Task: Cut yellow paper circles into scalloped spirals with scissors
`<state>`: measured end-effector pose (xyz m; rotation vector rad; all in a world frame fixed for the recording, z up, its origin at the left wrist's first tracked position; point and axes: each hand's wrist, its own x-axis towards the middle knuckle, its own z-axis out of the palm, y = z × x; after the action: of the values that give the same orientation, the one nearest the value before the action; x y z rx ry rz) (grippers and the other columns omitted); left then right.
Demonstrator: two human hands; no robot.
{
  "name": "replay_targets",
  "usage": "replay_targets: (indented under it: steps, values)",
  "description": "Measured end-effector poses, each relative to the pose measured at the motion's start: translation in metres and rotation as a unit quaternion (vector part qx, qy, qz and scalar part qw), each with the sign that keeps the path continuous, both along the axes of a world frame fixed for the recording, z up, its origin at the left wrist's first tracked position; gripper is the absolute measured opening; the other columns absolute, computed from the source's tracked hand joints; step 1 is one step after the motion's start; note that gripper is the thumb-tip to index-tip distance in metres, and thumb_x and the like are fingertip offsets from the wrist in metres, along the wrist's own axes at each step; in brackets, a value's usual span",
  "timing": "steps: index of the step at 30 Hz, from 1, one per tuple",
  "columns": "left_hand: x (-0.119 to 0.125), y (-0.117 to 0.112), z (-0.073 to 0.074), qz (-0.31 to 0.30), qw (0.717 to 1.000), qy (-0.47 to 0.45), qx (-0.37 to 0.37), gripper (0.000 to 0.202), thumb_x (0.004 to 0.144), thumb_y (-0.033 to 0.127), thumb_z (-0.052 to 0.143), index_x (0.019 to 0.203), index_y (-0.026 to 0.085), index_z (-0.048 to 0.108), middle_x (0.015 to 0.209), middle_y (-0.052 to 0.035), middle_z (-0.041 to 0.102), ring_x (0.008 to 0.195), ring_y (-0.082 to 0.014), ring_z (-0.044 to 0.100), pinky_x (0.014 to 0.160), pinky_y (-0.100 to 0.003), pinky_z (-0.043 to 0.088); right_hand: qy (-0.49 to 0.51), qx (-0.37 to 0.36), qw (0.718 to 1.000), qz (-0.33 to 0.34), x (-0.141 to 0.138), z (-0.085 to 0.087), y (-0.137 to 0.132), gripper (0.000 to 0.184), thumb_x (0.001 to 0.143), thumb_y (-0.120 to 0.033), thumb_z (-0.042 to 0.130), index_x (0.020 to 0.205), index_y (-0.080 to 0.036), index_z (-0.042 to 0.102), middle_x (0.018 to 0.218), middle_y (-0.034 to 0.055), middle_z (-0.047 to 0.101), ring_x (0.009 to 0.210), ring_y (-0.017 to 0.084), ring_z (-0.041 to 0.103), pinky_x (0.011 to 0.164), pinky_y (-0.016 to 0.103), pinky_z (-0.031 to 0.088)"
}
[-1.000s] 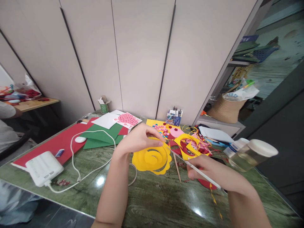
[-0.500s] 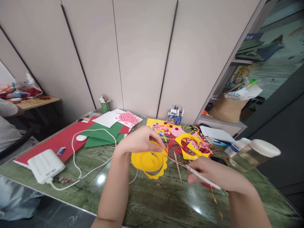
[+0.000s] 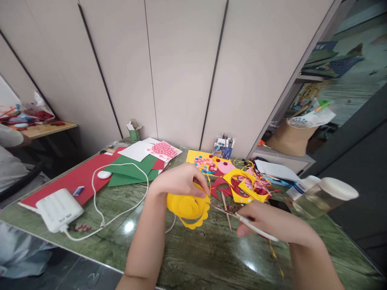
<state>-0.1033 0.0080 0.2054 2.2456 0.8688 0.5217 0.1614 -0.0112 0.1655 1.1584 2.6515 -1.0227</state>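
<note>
My left hand point(image 3: 178, 182) pinches the outer end of a yellow paper spiral point(image 3: 187, 207) with a scalloped edge, held just above the green marble table point(image 3: 193, 249). My right hand point(image 3: 266, 223) is closed round a thin white tool point(image 3: 242, 217) whose tip reaches the spiral at my left fingertips. A wooden stick point(image 3: 225, 205) lies on the table between my hands.
Red and green paper sheets point(image 3: 127, 171) lie at the left, with a white power bank point(image 3: 59, 209) and its cable point(image 3: 99, 193). Yellow cut-outs and scraps point(image 3: 244, 186) are behind my hands. A glass jar point(image 3: 325, 196) stands at the right. A person sits at far left point(image 3: 9, 161).
The yellow spiral has curled tighter and dropped lower under my left hand. My right hand with the white tool has shifted slightly left and down.
</note>
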Motion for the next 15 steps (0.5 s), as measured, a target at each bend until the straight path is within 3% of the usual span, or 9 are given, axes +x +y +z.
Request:
replay_targets:
  steps: [9,15]
  values:
    - [0.0000,0.0014,-0.0010,-0.012,1.000,0.006,0.001,0.016,0.069,0.017,0.062,0.077,0.021,0.075,0.078,-0.0016,0.073,0.071,-0.0149,0.066,0.061,-0.022,0.048,0.003,0.011,1.000,-0.004,0.0005,-0.0013,0.0007,0.041,0.082,-0.048,0.056,0.060,-0.014,0.059,0.053,-0.0041,0.042,0.050,0.009,0.036,0.045,0.020,0.025]
    - [0.0016,0.0019,-0.0017,0.042,0.997,-0.063,-0.033,0.014,0.069,0.023,0.065,0.079,0.020,0.074,0.077,-0.0031,0.073,0.070,-0.0155,0.065,0.062,-0.024,0.048,0.021,0.006,1.000,-0.022,0.0044,0.0024,0.0010,0.046,0.083,-0.057,0.048,0.066,-0.015,0.057,0.058,-0.0032,0.044,0.052,0.010,0.035,0.048,0.021,0.028]
